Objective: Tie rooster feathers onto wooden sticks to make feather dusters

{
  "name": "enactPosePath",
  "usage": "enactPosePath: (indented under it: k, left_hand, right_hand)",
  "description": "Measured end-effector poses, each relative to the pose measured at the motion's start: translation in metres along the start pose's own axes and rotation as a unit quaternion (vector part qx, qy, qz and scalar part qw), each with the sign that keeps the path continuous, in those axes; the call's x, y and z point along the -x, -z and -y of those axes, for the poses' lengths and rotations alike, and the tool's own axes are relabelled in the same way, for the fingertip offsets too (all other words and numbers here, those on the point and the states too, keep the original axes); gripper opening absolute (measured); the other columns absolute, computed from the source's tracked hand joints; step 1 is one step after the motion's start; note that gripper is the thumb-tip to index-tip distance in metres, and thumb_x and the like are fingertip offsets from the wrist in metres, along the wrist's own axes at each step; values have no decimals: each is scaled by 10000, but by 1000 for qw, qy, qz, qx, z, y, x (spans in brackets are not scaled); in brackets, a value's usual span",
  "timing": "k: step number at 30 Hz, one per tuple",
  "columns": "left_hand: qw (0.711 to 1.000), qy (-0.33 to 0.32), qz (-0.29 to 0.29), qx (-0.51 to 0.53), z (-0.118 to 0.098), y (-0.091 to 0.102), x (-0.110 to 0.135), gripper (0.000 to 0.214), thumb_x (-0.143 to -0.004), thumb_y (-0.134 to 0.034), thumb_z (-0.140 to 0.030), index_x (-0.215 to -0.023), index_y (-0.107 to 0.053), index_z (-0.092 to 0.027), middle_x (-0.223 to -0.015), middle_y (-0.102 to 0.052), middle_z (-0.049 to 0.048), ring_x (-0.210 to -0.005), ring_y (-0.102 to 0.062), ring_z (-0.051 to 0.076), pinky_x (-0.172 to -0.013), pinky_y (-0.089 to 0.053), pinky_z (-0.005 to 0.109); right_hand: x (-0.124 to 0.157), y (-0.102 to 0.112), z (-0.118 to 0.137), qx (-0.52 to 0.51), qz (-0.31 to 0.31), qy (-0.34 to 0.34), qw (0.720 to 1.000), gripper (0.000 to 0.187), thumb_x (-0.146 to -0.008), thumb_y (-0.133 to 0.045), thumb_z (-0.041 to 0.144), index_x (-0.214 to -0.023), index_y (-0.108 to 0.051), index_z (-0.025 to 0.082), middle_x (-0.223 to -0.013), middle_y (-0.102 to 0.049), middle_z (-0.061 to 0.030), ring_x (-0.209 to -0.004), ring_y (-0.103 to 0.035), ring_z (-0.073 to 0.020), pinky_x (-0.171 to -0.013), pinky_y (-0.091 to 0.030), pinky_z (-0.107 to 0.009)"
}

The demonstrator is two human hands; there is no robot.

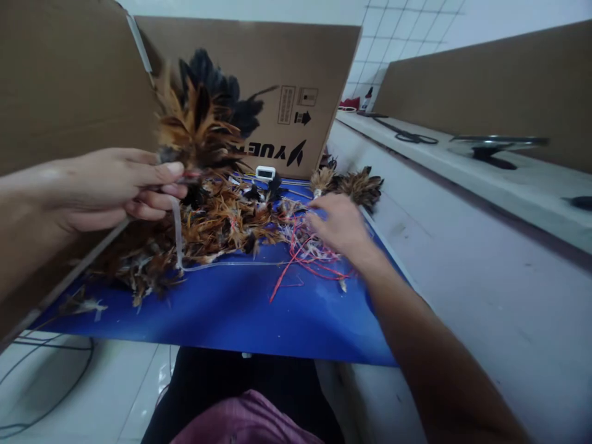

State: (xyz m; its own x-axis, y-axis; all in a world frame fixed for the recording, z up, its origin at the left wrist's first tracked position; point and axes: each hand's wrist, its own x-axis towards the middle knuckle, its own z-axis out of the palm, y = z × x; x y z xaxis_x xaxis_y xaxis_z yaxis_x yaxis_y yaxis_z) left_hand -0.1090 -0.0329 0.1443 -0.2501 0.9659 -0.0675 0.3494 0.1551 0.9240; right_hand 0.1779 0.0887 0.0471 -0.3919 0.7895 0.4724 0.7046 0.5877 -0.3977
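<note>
My left hand point(143, 185) is closed on a feather duster point(198, 129), with brown feathers below and black ones above. Its pale stick point(87, 265) runs from the hand toward the lower left. From beneath the fingers hangs a translucent white strip point(178, 231), which trails across the blue tabletop point(222, 314). My right hand point(340, 225), slightly blurred, reaches over pink and red strings point(305, 262) with its thumb and forefinger apart; nothing shows between them. A pile of loose brown feathers point(226, 219) lies between the hands.
Cardboard point(319, 68) stands behind and left of the table. A small white device point(265, 173) sits before it. More feather bunches point(361, 188) lie at the back right. Scissors point(411, 137) rest on the right-hand ledge point(462, 166). Black cables point(69, 382) lie on the floor.
</note>
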Motion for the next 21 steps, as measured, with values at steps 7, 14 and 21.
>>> enactPosePath:
  k: [7, 14, 21]
  left_hand:
    - [984, 35, 149, 91, 9, -54, -3, 92, -893, -500, -181, -923, -515, -96, -675, -396, -31, -439, -267, -11, -369, -198, 84]
    - [978, 59, 177, 94, 28, -48, -3, 99, -883, -513, -206, -821, -466, -145, -625, -271, -72, -450, -195, 8, -373, -155, 96]
    - [986, 38, 146, -73, 50, -62, -5, 122, -892, -439, -277, -810, -424, -188, -578, -331, -62, -456, -263, 59, -390, -213, 142]
  right_hand:
    - [29, -78, 111, -645, 249, 94, 716, 742, -601, -834, 341, -1259, -501, 259, -1192, -641, -11, -1111, -591, -174, -1011, -443, -334]
    - [37, -70, 74, -686, 307, -79, 655, 316, -823, -624, 480, -785, -598, 168, -494, -256, 109, -418, -165, -33, -400, -150, -185]
    - [33, -33, 38, -332, 147, 63, 930, 193, -852, -588, 311, -761, -660, 157, -667, -573, 22, -606, -462, -76, -580, -333, -226]
